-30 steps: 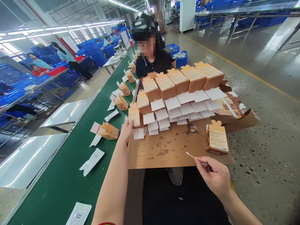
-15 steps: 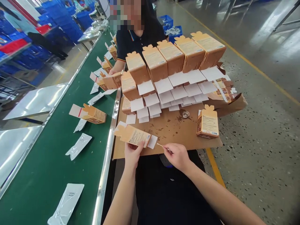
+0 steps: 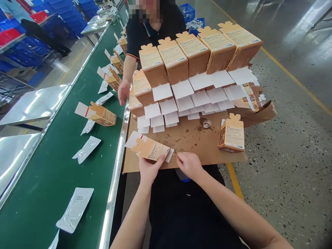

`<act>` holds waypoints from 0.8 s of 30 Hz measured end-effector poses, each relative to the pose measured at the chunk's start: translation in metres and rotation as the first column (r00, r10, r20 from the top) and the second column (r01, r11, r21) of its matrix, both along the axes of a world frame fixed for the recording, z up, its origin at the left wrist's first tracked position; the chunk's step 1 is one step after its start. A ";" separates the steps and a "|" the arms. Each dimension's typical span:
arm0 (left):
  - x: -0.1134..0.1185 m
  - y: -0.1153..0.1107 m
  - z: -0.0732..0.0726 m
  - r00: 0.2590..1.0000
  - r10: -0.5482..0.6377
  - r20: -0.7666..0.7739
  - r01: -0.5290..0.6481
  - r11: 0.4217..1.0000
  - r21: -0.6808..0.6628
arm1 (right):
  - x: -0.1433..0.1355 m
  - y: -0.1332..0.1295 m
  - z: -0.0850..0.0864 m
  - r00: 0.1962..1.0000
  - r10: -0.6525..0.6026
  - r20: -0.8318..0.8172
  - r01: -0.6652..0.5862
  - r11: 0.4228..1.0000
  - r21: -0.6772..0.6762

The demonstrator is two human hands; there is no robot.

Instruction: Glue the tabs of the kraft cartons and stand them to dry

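A small tan and brown carton [image 3: 154,148] lies tilted in my left hand [image 3: 150,168], which grips it from below with the thumb on its printed face. The carton's flaps stand open at both ends. My right hand [image 3: 190,165] pinches a thin stick [image 3: 174,155], and the tip reaches the white flap at the carton's right end. Both hands are over the front edge of the cardboard-covered table [image 3: 192,141]. To the right stands another carton [image 3: 231,134] with its top tabs up. A small clear dish [image 3: 206,123] sits among wet spots behind my right hand.
Stacked cartons [image 3: 194,52] with hanging white flaps fill the table's back. On the left, a green conveyor [image 3: 64,155] carries white pouches [image 3: 86,149] and open cartons [image 3: 103,115]. Across the table is a person, whose hand [image 3: 125,91] is beside the conveyor's edge.
My right hand has brought the stick left to the carton's end flap. The other person's hand has let go of a carton at the conveyor. The camera view has shifted slightly.
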State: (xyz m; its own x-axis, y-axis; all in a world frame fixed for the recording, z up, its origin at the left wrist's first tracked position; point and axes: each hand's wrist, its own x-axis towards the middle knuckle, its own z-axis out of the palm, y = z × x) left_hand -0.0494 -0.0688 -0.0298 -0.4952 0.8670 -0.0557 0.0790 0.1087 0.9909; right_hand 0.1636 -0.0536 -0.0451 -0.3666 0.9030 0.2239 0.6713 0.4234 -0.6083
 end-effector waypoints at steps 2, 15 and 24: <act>0.003 0.001 -0.001 0.999 0.021 -0.049 -0.020 1.000 0.018 | 0.009 -0.003 0.003 0.999 -0.033 -0.023 0.034 0.999 0.006; 0.014 -0.008 0.018 0.928 -0.004 -0.372 -0.030 0.996 -0.087 | 0.059 -0.054 0.020 0.888 -0.279 -0.366 0.300 0.954 0.002; 0.003 -0.002 0.003 0.958 -0.039 -0.284 0.017 0.997 -0.079 | 0.043 -0.053 0.021 0.903 -0.195 -0.383 0.216 0.976 0.011</act>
